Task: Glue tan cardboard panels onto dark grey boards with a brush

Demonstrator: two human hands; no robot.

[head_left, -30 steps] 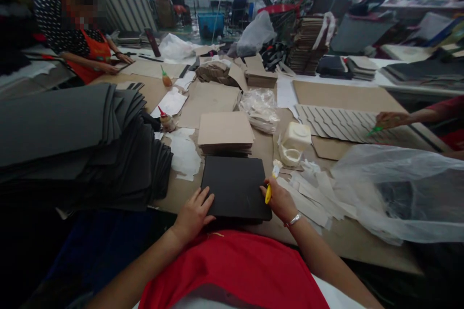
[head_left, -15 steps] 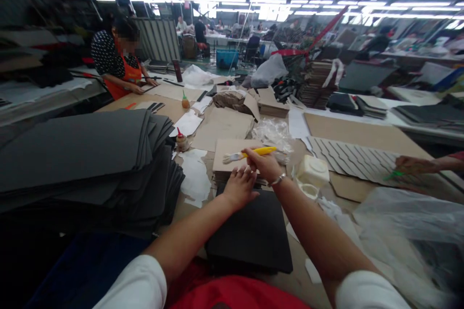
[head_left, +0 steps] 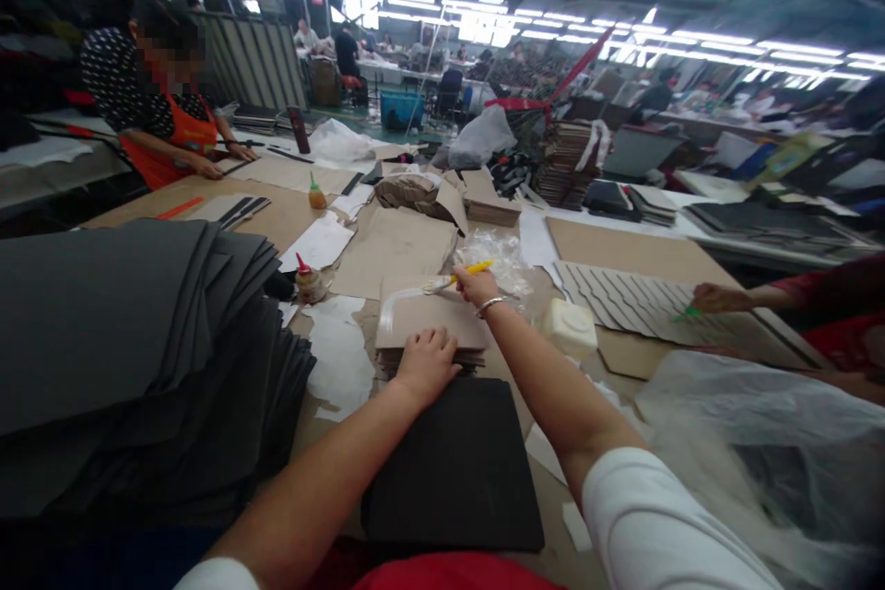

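My right hand (head_left: 477,288) is shut on a yellow-handled brush (head_left: 456,277), whose pale bristles touch the top tan sheet of a stack (head_left: 429,318). A glossy, wet-looking curved streak (head_left: 394,306) runs across that sheet from the bristles. My left hand (head_left: 427,366) lies on the near edge of the same stack and holds nothing. Just in front of that hand is a flat black stack of sheets (head_left: 453,470). My forearms pass above it.
Dark grey sheets (head_left: 117,332) are piled high to my left, beside a small glue jar (head_left: 310,286). A white plastic tub (head_left: 568,328) and a clear plastic bag (head_left: 753,424) lie right. A co-worker's hand (head_left: 719,298) holds a green-tipped tool over a cut sheet (head_left: 622,295).
My right hand has moved from above the stack down to its top sheet, with the brush now touching it. A glossy streak now shows there. My left hand stays on the stack.
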